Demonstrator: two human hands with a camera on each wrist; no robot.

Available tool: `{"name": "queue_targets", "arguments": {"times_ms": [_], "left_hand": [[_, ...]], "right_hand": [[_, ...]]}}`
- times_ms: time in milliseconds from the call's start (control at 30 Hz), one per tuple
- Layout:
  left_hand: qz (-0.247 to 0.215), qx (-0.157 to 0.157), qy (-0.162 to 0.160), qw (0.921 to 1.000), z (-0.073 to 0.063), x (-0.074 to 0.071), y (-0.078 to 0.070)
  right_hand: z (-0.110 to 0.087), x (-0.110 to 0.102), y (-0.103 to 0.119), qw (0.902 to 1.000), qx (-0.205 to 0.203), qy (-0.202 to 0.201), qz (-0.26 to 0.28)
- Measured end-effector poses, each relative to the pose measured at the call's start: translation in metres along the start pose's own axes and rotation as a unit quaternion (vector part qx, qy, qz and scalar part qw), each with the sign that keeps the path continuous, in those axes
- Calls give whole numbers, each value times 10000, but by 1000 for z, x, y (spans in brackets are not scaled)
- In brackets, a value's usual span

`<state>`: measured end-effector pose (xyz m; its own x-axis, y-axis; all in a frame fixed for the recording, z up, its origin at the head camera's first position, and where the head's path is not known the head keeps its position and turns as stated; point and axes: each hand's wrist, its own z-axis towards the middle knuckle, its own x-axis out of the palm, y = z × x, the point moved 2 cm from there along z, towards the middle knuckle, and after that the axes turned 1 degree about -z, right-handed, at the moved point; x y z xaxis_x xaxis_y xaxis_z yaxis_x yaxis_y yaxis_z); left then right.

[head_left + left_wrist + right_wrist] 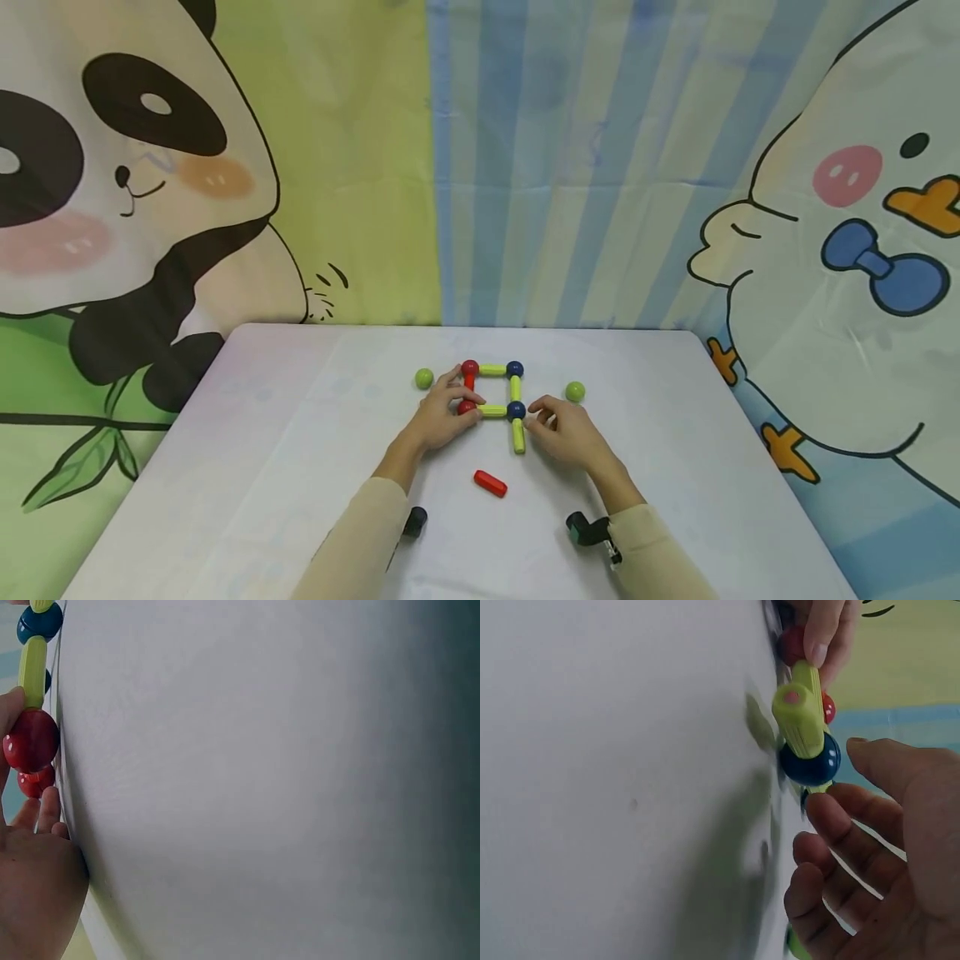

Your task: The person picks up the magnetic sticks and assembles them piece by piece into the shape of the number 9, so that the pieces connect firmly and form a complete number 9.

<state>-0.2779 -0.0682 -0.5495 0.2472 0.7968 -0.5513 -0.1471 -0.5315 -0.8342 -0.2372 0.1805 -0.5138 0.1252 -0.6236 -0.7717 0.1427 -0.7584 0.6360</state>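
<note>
A square frame of magnetic rods and balls lies on the table, with red balls at its left corners and blue balls at its right. My left hand (442, 417) grips its near left corner, the thumb by the near red ball (31, 741) and a yellow-green rod (492, 411). From the near blue ball (516, 410) another yellow-green rod (799, 724) sticks out toward me. Just right of that ball, my right hand (567, 435) has its thumb and fingers spread apart, holding nothing. A red rod (468, 383) forms the frame's left side, partly hidden by fingers.
A loose red rod (491, 483) lies between my forearms. One green ball (424, 378) sits left of the frame, another green ball (575, 392) beyond my right hand. The white table (285, 467) ends at a printed curtain (510, 167).
</note>
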Motion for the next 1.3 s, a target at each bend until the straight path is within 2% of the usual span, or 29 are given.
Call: {"name": "queue_targets", "arguments": {"times_ms": [167, 333, 467, 567, 700, 767, 967, 1067, 1167, 1300], "left_hand": [[49, -1, -31, 10000, 0, 1, 2], [191, 158, 97, 9996, 3, 6, -1], [292, 104, 124, 9994, 3, 7, -2], [334, 66, 107, 9994, 2, 5, 0], [333, 100, 175, 9992, 0, 3, 2], [354, 143, 199, 9991, -1, 3, 1], [521, 195, 262, 9981, -2, 4, -2], [953, 360, 439, 9938, -1, 6, -8], [1419, 679, 602, 9857, 0, 8, -16], [1819, 1026, 667, 9757, 3, 11, -28]], "right_hand": [[4, -11, -4, 9983, -397, -274, -339], [10, -27, -18, 9930, -447, -738, -804], [13, -38, -27, 9899, -528, -932, -931], [16, -41, -33, 9916, -417, -844, -892], [18, -40, -43, 9953, 26, -521, -811], [17, -39, -47, 9960, 119, -390, -790], [15, -38, -54, 9977, -50, -426, -524], [14, -39, -56, 9976, -44, -470, -511], [12, -39, -57, 9975, 58, -458, -537], [9, -36, -59, 9977, 178, -391, -515]]}}
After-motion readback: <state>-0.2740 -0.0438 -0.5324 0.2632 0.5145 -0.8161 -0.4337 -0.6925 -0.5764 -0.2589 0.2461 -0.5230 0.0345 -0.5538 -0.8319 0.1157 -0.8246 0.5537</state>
